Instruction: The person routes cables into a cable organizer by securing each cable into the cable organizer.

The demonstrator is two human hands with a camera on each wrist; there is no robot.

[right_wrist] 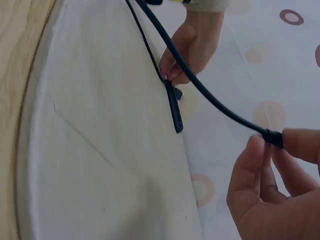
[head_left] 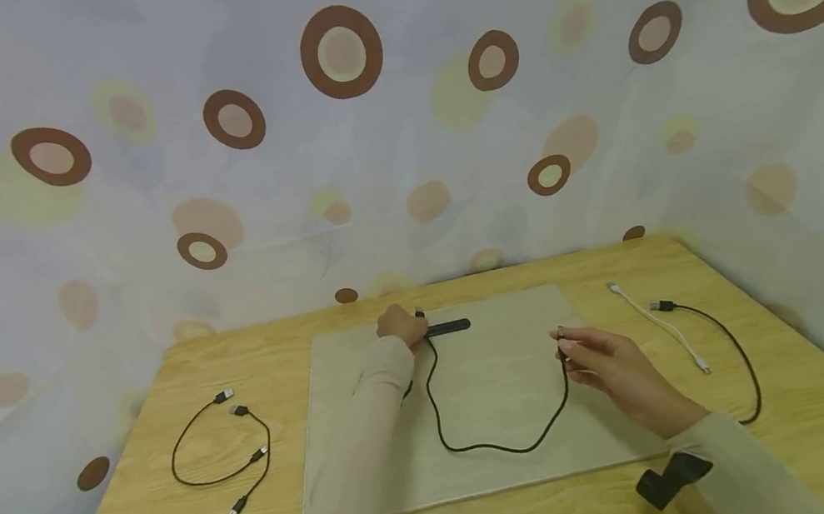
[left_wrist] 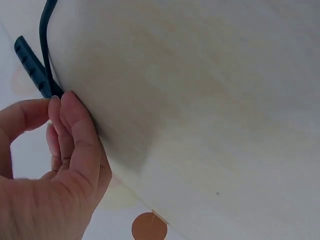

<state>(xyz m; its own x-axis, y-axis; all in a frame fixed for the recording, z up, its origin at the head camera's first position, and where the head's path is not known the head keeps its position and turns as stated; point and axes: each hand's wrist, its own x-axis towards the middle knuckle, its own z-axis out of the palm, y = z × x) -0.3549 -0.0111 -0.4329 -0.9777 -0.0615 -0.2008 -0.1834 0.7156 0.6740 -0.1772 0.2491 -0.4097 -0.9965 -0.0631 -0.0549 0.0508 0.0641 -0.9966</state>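
Observation:
At the back of the pale mat (head_left: 500, 382), my left hand (head_left: 398, 325) pinches a black cable close to a flat dark strip (head_left: 449, 327). The left wrist view shows my left thumb and fingertips (left_wrist: 67, 100) together at one end of the strip (left_wrist: 31, 67), the cable rising beside it. My right hand (head_left: 615, 361) pinches the cable's other end, its plug pointing up. Between the hands the black cable (head_left: 492, 447) hangs in a wide loop over the mat. In the right wrist view my right hand (right_wrist: 280, 185) grips the plug's black housing (right_wrist: 272, 138).
Two short black cables (head_left: 213, 481) lie on the wooden table (head_left: 146, 452) at the left. A white cable (head_left: 660, 323) and another black cable (head_left: 730, 341) lie at the right. A patterned cloth (head_left: 371, 152) stands behind the table.

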